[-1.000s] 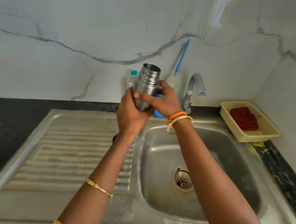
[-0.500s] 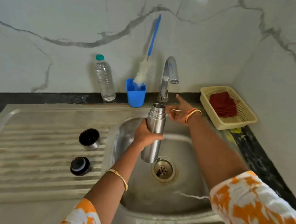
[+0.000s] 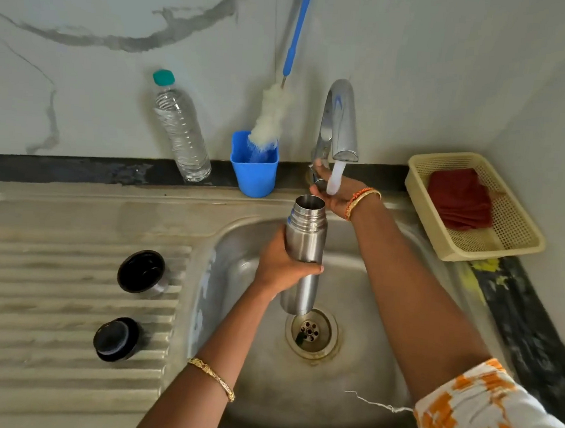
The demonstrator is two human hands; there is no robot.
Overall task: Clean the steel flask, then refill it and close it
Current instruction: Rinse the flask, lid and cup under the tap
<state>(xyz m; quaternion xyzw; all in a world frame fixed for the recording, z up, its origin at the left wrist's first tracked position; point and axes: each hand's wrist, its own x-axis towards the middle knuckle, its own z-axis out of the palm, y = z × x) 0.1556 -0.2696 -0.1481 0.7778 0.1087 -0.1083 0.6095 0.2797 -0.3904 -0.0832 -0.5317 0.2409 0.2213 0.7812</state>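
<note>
Steel flask [image 3: 304,245] in left hand [image 3: 279,263] — right hand [image 3: 334,192] at tap [image 3: 339,121], grip unclear.

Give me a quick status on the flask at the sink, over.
Left hand holds open flask upright over the sink. Right hand at the tap, water running beside the flask mouth. Nothing in the way.

sink [image 3: 74,206]: steel unit with a ribbed drainboard on the left and a basin on the right
drainboard: cup [image 3: 141,272] lies near the basin edge; cap [image 3: 117,338] lies just in front of it, apart
basin: drain [image 3: 312,333] in the middle of its floor
counter [image 3: 60,168]: dark strip along the back and right edges
back edge: bottle [image 3: 180,128] stands upright; blue holder [image 3: 254,170] beside it, with a brush [image 3: 271,119] in it
back right corner: basket [image 3: 514,230] with a red cloth [image 3: 459,199] inside
</note>
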